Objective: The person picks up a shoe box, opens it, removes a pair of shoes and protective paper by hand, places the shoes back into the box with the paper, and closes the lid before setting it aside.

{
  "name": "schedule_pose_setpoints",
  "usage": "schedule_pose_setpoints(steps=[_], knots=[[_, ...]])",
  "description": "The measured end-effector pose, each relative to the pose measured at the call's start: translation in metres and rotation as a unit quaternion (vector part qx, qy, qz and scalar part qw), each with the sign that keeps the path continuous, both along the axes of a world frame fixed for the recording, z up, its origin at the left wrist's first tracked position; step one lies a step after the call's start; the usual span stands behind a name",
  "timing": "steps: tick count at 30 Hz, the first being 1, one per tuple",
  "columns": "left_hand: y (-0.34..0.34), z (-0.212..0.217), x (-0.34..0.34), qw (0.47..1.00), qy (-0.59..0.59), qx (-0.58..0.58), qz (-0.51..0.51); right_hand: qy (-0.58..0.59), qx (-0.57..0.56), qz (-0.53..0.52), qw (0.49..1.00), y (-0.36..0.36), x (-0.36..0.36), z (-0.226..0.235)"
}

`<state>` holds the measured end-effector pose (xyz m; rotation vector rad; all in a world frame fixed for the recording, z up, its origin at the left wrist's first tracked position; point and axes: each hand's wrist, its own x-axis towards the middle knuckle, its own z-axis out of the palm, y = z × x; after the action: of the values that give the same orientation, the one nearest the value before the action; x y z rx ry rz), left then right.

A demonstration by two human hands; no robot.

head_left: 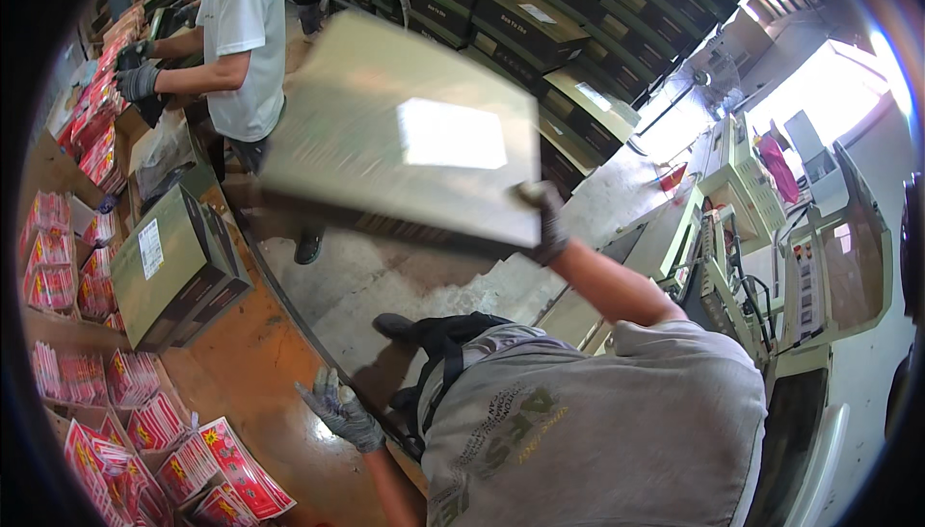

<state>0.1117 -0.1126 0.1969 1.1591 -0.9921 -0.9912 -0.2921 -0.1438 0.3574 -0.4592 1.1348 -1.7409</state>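
Observation:
My gloved right hand grips a large flat olive-green carton by its right edge. The carton hangs tilted above the floor, blurred by motion, with a bright white label on its top face. Lower left, my left hand wears a grey glove; its fingers are spread over the edge of an orange-brown worktable and it holds nothing. Beyond that hand, another dark green carton with a white label rests on the table.
Divided bins of red and pink packets line the left side. A co-worker in a white shirt stands at the upper left, wearing dark gloves. Stacked green cartons fill the back. Pale machinery stands on the right.

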Motion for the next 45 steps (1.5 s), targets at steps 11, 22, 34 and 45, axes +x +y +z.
schedule_pose_setpoints(steps=[11,22,34,45], knots=[[0.029,-0.094,0.063,0.969,0.041,0.171,0.173,0.109,0.191,-0.42,0.881,0.07,-0.31,0.059],[-0.046,-0.062,-0.024,0.966,0.12,0.189,0.128,0.784,0.521,-0.211,0.262,-0.054,-0.415,0.004],[-0.004,-0.066,-0.047,0.909,0.096,0.258,0.313,0.763,0.077,0.181,0.616,-0.231,-0.163,-0.255],[0.138,-0.033,-0.107,0.793,0.021,0.279,0.541,0.293,-0.006,0.49,0.821,-0.488,0.357,-0.218]])
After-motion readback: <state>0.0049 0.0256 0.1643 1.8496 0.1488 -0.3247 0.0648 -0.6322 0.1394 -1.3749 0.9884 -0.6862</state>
